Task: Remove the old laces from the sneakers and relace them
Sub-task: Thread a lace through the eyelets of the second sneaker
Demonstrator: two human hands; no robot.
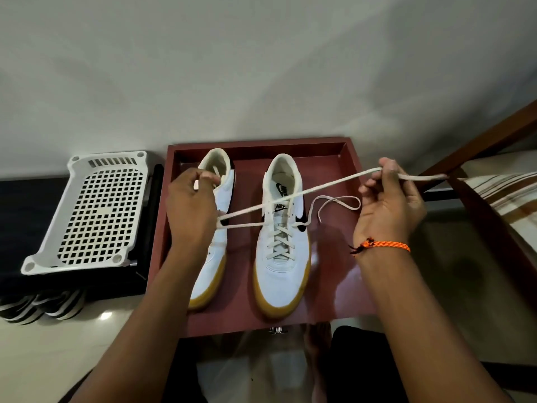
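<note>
2 white sneakers with gum soles stand side by side in a dark red tray (353, 158), toes toward the person. Right sneaker (283, 237) is laced through its lower eyelets, about 4 crossings showing; its upper eyelets are bare. Left sneaker (216, 216) is partly hidden behind the left hand; its lacing cannot be read.

White lace (328, 184) runs from the right sneaker's eyelets out to both sides. 1 strand rises taut from near the left hand, across the right sneaker's tongue, up to the right hand. A second strand runs level from the right sneaker's eyelets to the left hand. A loose loop with a free end lies on the tray floor just right of the right sneaker.

Left hand (191, 207) hovers over the left sneaker, fingers curled, pinching something at the fingertips; the lace appears to pass under it. Right hand (389, 199) is raised above the tray's right rim, fingers curled round the lace, whose tail sticks out to the right. An orange cord bracelet (383, 245) sits on the right wrist.

Tray walls close in on the far and left sides; the near edge is low and open. Bare tray floor shows between the sneakers and on the right.

White perforated basket (87, 210) lies upside down just left of the tray. Wooden frame (476, 141) and striped cloth (505, 196) crowd the right side, near the right hand.
</note>
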